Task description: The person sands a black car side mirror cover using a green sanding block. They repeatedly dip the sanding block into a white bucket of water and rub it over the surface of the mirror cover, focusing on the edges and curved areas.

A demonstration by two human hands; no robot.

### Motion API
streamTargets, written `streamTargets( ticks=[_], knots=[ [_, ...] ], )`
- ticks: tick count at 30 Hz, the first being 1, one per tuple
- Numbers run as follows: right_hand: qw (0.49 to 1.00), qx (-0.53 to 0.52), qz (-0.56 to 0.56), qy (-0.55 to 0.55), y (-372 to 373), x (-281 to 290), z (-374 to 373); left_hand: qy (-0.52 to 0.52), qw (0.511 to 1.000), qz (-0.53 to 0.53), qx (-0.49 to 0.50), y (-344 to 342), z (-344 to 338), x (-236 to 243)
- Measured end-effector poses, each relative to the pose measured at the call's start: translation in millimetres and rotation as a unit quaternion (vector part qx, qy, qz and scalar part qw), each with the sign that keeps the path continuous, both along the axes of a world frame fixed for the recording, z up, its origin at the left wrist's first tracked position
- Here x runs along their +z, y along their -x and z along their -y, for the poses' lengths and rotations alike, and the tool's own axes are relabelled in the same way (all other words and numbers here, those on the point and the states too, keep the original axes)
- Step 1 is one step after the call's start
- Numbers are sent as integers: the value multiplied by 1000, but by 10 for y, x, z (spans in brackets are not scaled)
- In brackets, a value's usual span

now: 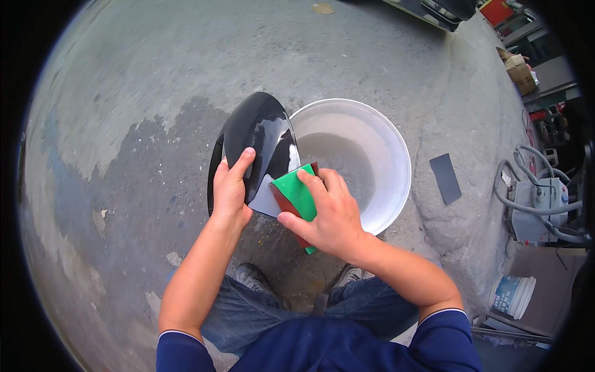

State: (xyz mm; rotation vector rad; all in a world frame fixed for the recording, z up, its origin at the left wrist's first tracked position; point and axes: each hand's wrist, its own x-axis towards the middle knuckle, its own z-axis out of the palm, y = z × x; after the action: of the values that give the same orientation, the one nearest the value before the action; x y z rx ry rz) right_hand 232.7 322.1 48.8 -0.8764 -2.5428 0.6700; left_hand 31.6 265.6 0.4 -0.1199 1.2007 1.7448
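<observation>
A glossy black car mirror cover is held up over the left rim of a pale round basin. My left hand grips its near left side, thumb on top. A dull grey patch shows on the cover's near right end. Against that end, my right hand holds a green sanding block with reddish-brown sandpaper wrapped around part of it. The block's underside is hidden.
The basin holds cloudy water and stands on wet concrete. A dark grey sandpaper sheet lies to its right. Farther right are a grey machine with hoses and a white-and-blue bucket. A parked vehicle shows at the top.
</observation>
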Motion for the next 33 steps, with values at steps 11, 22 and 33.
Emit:
streamTargets(
  ticks=[11, 22, 33],
  knots=[
    [998, -46, 7, -35, 503, -65, -376, -6, 998, -52, 18, 56, -183, -150],
    [991, -90, 7, -95, 952, -150, -1003, -11, 998, -60, -18, 175, -367, -250],
    [994, -30, -16, -102, 1010, -177, -969, -2, 999, -26, -21, 240, -418, -280]
  ],
)
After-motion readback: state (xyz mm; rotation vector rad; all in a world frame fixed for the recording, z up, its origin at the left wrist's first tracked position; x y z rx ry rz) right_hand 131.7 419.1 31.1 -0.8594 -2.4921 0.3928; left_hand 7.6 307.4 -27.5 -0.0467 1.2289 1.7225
